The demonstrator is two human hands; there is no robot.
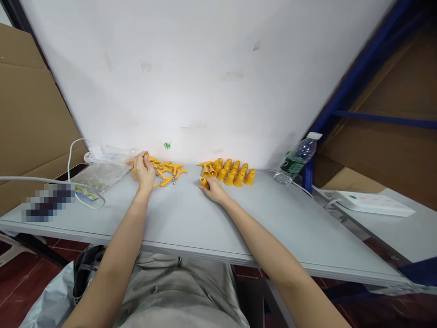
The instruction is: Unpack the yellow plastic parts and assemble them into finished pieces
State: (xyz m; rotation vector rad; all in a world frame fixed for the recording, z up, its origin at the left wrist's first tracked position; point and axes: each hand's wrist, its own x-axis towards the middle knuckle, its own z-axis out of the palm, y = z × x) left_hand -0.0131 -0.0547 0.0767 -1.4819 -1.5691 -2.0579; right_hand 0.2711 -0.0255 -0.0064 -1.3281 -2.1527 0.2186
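Observation:
My left hand (143, 171) is over the left side of a pile of yellow T-handled corkscrews (167, 168) with metal spirals. Its fingers are curled together, and yellow plastic shows beside the fingertips; what they pinch, if anything, is hidden. In my right hand (215, 189) is a yellow cone-shaped sleeve (204, 182), held near the tabletop with its narrow, holed end facing me. Just behind that hand stand several similar yellow sleeves (229, 177) in rows. Two assembled-looking pieces (209, 171) lie tipped at the left end of the rows, their open ends toward me.
A grey table (198, 218) meets a white panel (205, 91) at the back. At left are clear plastic bags (105, 175), a white cable (69, 159) and a cardboard box (30, 114). A tilted water bottle (297, 159) and a power strip (375, 202) are at right.

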